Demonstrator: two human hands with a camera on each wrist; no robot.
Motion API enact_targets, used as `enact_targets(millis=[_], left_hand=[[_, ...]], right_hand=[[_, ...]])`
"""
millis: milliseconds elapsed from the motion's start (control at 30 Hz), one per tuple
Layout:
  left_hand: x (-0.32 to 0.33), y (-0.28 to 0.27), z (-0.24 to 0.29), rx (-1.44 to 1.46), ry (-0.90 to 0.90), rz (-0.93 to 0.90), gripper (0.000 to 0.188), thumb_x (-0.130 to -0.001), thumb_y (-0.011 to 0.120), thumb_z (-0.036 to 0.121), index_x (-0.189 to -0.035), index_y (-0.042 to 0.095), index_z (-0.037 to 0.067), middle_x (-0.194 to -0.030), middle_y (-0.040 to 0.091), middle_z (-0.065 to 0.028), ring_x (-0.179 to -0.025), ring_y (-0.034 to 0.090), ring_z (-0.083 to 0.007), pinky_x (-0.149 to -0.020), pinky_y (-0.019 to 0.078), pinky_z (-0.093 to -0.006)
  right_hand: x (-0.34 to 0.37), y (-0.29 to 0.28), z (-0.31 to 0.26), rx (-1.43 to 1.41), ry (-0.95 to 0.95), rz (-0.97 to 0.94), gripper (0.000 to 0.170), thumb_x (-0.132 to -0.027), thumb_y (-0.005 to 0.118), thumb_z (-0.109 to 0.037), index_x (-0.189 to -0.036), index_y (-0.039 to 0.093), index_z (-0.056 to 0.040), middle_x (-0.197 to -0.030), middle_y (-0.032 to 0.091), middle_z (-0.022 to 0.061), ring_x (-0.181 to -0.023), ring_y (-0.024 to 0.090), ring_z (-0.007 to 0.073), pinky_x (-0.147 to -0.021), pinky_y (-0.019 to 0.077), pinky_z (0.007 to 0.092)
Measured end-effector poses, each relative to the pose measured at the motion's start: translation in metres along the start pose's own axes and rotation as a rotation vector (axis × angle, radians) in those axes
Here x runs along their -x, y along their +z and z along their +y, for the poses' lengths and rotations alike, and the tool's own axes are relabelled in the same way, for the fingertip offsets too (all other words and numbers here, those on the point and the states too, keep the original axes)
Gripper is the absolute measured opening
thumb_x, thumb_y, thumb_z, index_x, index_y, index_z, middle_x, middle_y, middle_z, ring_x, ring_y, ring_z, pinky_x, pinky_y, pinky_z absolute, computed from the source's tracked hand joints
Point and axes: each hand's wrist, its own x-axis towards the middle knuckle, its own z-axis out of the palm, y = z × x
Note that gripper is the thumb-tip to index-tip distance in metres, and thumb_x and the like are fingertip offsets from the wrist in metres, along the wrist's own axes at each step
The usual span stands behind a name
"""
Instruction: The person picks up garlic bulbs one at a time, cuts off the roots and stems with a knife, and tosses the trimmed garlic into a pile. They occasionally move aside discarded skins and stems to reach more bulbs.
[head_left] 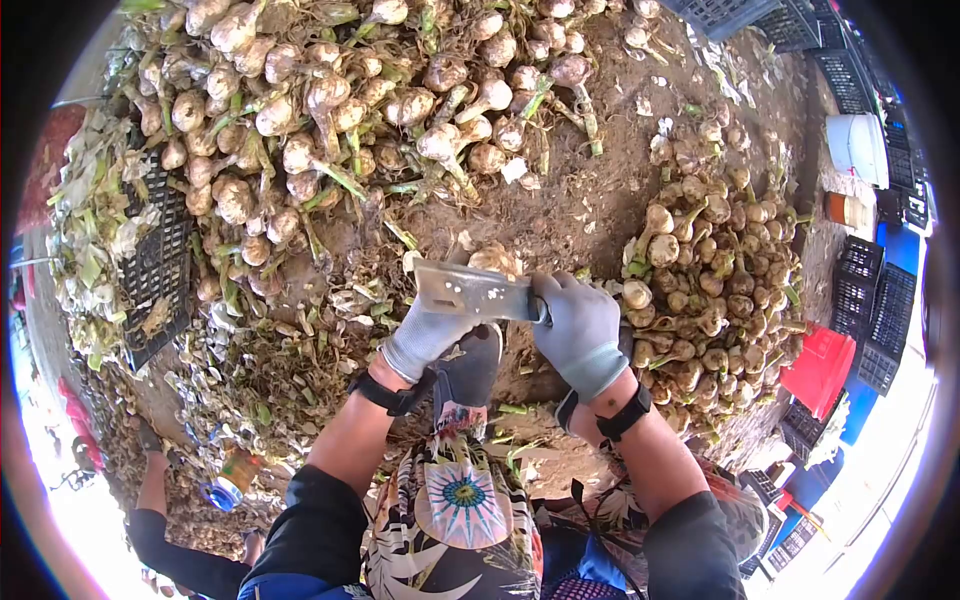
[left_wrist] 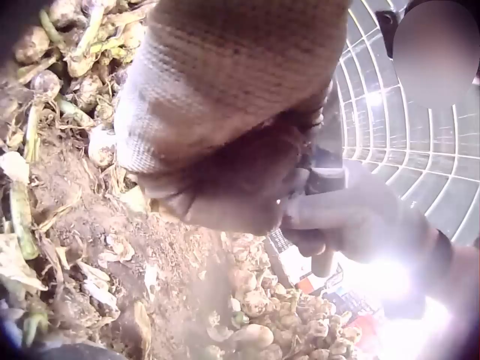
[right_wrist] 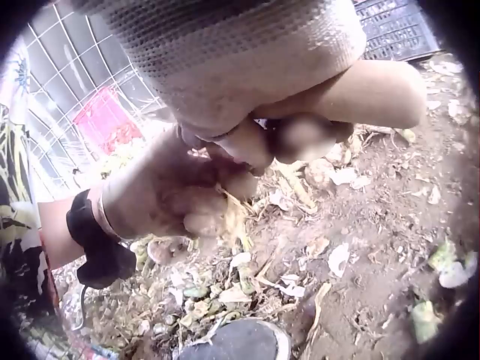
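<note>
My right hand (head_left: 578, 325), in a grey glove, grips a broad metal knife (head_left: 470, 292) with a wide, flat, dirt-marked blade. The blade lies across in front of my gloved left hand (head_left: 428, 332) and hides its fingers in the head view. A pale garlic bulb (head_left: 495, 260) shows just beyond the blade's far edge. In the right wrist view my left hand (right_wrist: 169, 184) is curled, and dry strands (right_wrist: 236, 217) stick out at its fingers. Both hands are close together in the left wrist view, where the left glove (left_wrist: 232, 82) fills the top.
A large heap of garlic with stems (head_left: 330, 110) spreads ahead and left; a trimmed garlic pile (head_left: 720, 280) lies on the right. Black crates (head_left: 155, 250), a white bucket (head_left: 857, 150) and a red container (head_left: 820, 372) stand around. My shoe (head_left: 470, 365) is below the hands. Another person's arm (head_left: 155, 490) shows lower left.
</note>
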Motion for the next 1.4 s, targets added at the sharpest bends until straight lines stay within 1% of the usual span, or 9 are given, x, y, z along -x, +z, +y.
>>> enact_targets(millis=[267, 533, 633, 833, 1067, 1167, 1267, 1333, 1400], left_hand=[[-0.014, 0.005, 0.031, -0.470, 0.106, -0.126, 0.077, -0.086, 0.077, 0.009, -0.148, 0.033, 0.001, -0.123, 0.062, -0.0086, -0.109, 0.062, -0.0139, -0.088, 0.0551, -0.0287], [0.002, -0.007, 0.009, -0.187, 0.033, -0.012, 0.062, -0.084, 0.073, 0.005, -0.140, 0.048, 0.003, -0.119, 0.065, -0.0095, -0.102, 0.065, -0.0140, -0.080, 0.0569, -0.0277], [0.011, 0.035, 0.070, 0.110, -0.300, 0.007, 0.057, -0.084, 0.074, 0.005, -0.137, 0.052, 0.003, -0.112, 0.068, -0.0086, -0.091, 0.066, -0.0123, -0.070, 0.0554, -0.0239], [-0.002, 0.045, 0.058, -0.791, 0.229, -0.023, 0.049, -0.077, 0.084, 0.018, -0.119, 0.062, 0.004, -0.107, 0.066, -0.0073, -0.095, 0.066, -0.0178, -0.083, 0.0537, -0.0344], [0.011, 0.044, 0.079, -1.649, 0.425, -0.404, 0.027, -0.076, 0.066, 0.010, -0.103, 0.066, 0.011, -0.106, 0.061, -0.0093, -0.097, 0.065, -0.0274, -0.087, 0.0531, -0.0394], [0.013, 0.038, 0.088, -1.606, 0.454, -0.423, 0.016, -0.077, 0.064, 0.007, -0.092, 0.069, 0.010, -0.113, 0.062, -0.0078, -0.105, 0.063, -0.0284, -0.099, 0.0491, -0.0412], [-0.003, 0.109, 0.095, -1.121, 0.514, -0.479, 0.034, -0.080, 0.064, 0.006, -0.113, 0.070, 0.015, -0.137, 0.060, -0.0072, -0.122, 0.060, -0.0306, -0.090, 0.0580, -0.0416], [-0.014, 0.163, 0.091, -0.867, 0.898, -0.451, 0.036, -0.073, 0.070, 0.007, -0.109, 0.063, 0.005, -0.116, 0.064, -0.0181, -0.100, 0.067, -0.0334, -0.080, 0.0571, -0.0400], [-0.035, 0.154, 0.111, -1.033, 0.770, -0.239, 0.038, -0.074, 0.073, 0.014, -0.108, 0.061, 0.004, -0.107, 0.065, -0.0167, -0.093, 0.066, -0.0318, -0.075, 0.0567, -0.0402]], right_hand=[[0.005, 0.000, -0.006, -0.074, -0.032, -0.038, 0.023, -0.076, 0.064, -0.014, -0.099, 0.065, -0.0123, -0.085, 0.064, 0.0105, -0.076, 0.065, 0.0353, -0.069, 0.0516, 0.0451], [0.010, 0.018, 0.000, -0.096, 0.001, -0.001, 0.017, -0.079, 0.062, -0.015, -0.095, 0.066, -0.0126, -0.081, 0.065, 0.0113, -0.076, 0.066, 0.0357, -0.068, 0.0527, 0.0452], [0.002, 0.031, 0.033, -0.177, 0.482, -0.261, 0.023, -0.083, 0.063, -0.022, -0.103, 0.071, -0.0127, -0.089, 0.072, 0.0154, -0.086, 0.069, 0.0365, -0.076, 0.0556, 0.0441], [0.030, 0.048, 0.053, -0.665, 0.396, -0.113, 0.031, -0.082, 0.068, -0.026, -0.110, 0.071, -0.0125, -0.082, 0.072, 0.0154, -0.074, 0.071, 0.0301, -0.071, 0.0551, 0.0414], [0.007, 0.034, 0.039, -0.283, 0.138, -0.173, 0.029, -0.082, 0.069, -0.024, -0.109, 0.071, -0.0125, -0.087, 0.072, 0.0160, -0.080, 0.069, 0.0360, -0.072, 0.0548, 0.0424], [0.029, 0.044, 0.063, -0.080, 0.371, -0.318, 0.028, -0.088, 0.061, -0.030, -0.109, 0.070, -0.0138, -0.084, 0.072, 0.0123, -0.079, 0.070, 0.0355, -0.071, 0.0554, 0.0475], [0.049, 0.083, 0.070, -0.576, 0.620, -0.346, 0.028, -0.090, 0.062, -0.029, -0.110, 0.069, -0.0102, -0.081, 0.073, 0.0075, -0.076, 0.071, 0.0298, -0.068, 0.0570, 0.0422], [0.052, 0.108, 0.080, -0.470, 0.305, -0.067, 0.024, -0.088, 0.067, -0.023, -0.107, 0.071, -0.0090, -0.080, 0.071, 0.0055, -0.073, 0.068, 0.0223, -0.065, 0.0546, 0.0365], [0.059, 0.120, 0.093, -0.351, 0.012, 0.215, 0.020, -0.085, 0.072, -0.017, -0.104, 0.072, -0.0078, -0.078, 0.070, 0.0035, -0.070, 0.064, 0.0148, -0.062, 0.0523, 0.0308]])
